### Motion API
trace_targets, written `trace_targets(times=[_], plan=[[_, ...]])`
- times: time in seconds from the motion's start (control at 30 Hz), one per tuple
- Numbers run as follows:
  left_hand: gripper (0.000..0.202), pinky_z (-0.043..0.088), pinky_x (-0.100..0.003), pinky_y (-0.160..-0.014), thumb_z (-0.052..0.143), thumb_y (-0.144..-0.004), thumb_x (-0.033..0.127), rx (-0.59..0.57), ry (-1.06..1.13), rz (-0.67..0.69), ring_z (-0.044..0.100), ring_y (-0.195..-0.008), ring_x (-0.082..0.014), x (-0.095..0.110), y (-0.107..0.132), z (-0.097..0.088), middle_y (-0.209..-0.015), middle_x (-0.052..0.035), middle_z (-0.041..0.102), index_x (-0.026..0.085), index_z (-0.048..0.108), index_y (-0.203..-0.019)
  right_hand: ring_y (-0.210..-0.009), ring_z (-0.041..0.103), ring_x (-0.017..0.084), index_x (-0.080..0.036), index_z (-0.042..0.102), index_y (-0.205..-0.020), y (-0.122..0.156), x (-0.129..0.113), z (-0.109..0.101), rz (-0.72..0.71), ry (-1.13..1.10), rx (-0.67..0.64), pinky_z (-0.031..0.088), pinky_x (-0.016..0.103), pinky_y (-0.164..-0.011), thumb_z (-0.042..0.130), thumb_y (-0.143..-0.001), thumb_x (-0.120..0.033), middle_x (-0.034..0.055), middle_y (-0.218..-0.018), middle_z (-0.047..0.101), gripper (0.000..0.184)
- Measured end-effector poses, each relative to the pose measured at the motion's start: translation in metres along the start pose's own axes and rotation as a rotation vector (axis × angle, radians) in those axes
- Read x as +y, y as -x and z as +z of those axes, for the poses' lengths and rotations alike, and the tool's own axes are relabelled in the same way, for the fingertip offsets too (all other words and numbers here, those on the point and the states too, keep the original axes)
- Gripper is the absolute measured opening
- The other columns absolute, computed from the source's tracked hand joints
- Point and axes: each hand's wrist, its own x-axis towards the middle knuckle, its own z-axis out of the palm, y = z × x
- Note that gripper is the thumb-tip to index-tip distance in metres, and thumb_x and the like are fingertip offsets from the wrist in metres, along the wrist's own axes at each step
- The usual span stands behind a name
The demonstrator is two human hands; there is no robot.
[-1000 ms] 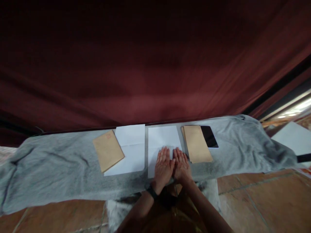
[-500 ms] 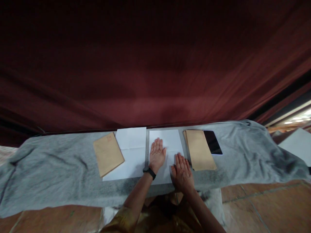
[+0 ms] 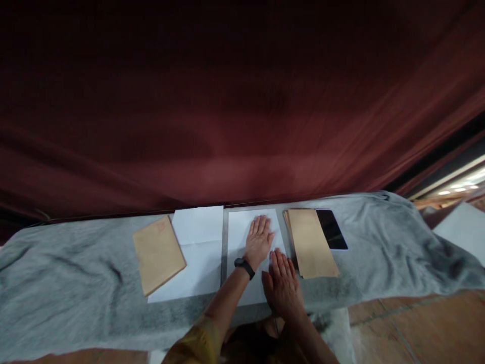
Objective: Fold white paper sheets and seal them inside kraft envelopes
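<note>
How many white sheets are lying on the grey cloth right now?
2 visible. One white sheet lies under the left hand; the other sheet is left of it, partly beneath brown envelopes. More could be hidden underneath.

Leaves room on the bench [image 3: 76, 283] left of the left envelopes [image 3: 158, 255] and right of the phone [image 3: 332, 229]. Narrows to a strip between left sheet [image 3: 199, 259] and right sheet [image 3: 238, 235]. Meets left hand [image 3: 259, 241] and right hand [image 3: 285, 288] on the latter, right envelopes [image 3: 313, 243] beside, red cloth [image 3: 242, 121] behind.
</note>
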Motion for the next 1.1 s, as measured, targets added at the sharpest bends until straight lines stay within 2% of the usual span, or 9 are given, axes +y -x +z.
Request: trace_targets(times=[0.1,0.33,0.53,0.67,0.83,1.1], plan=[[0.057,0.023,-0.050,-0.125,0.038,-0.103,0.045,0.010,0.008,0.019,0.026,-0.152,-0.0260,-0.002,-0.016,0.007,-0.162,-0.0080,0.035,0.018,0.041,-0.152,-0.144,0.040,0.031,-0.013,0.029,-0.157,-0.001,0.001,0.001,-0.009,0.006,0.001,0.033,0.049,-0.117,0.043,-0.101,-0.040,0.0170,-0.156,0.043,0.063],[0.058,0.022,-0.052,-0.124,0.035,-0.103,0.045,0.013,-0.039,-0.133,0.027,-0.152,-0.0280,-0.034,-0.036,0.006,-0.161,-0.0121,0.035,0.016,0.040,-0.153,-0.144,0.041,0.031,-0.013,0.025,-0.159,-0.001,0.001,0.001,-0.008,0.004,0.000,0.034,0.050,-0.116,0.041,-0.102,-0.041,0.0166,-0.156,0.043,0.065],[0.061,0.019,-0.056,-0.123,0.033,-0.103,0.049,0.005,-0.088,-0.275,0.024,-0.152,-0.0317,-0.058,-0.029,-0.003,-0.162,-0.0131,0.033,0.016,0.038,-0.155,-0.144,0.042,0.031,-0.015,0.025,-0.159,-0.002,0.000,-0.001,0.008,-0.005,-0.001,0.034,0.049,-0.116,0.040,-0.102,-0.039,0.0156,-0.158,0.040,0.064],[0.062,0.020,-0.058,-0.122,0.032,-0.103,0.050,0.008,-0.128,-0.334,0.022,-0.153,-0.0336,-0.065,-0.017,-0.009,-0.162,-0.0131,0.032,0.018,0.036,-0.156,-0.144,0.041,0.031,-0.015,0.027,-0.158,-0.003,-0.001,-0.004,0.016,-0.014,-0.020,0.033,0.049,-0.117,0.042,-0.102,-0.039,0.0157,-0.158,0.040,0.063],[0.062,0.018,-0.059,-0.122,0.032,-0.103,0.047,0.031,-0.139,-0.329,0.023,-0.152,-0.0348,-0.055,-0.011,-0.009,-0.162,-0.0161,0.031,0.014,0.035,-0.156,-0.144,0.040,0.030,-0.014,0.028,-0.158,-0.003,-0.001,-0.005,0.029,-0.015,-0.031,0.033,0.048,-0.117,0.043,-0.101,-0.037,0.0157,-0.158,0.039,0.063],[0.056,0.019,-0.050,-0.126,0.034,-0.103,0.042,-0.038,-0.009,-0.026,0.024,-0.153,-0.0261,-0.010,-0.027,0.004,-0.160,-0.0056,0.038,0.019,0.040,-0.154,-0.145,0.039,0.030,-0.011,0.031,-0.156,-0.002,-0.001,-0.004,0.022,0.015,-0.039,0.031,0.048,-0.118,0.044,-0.100,-0.035,0.0169,-0.156,0.043,0.063]])
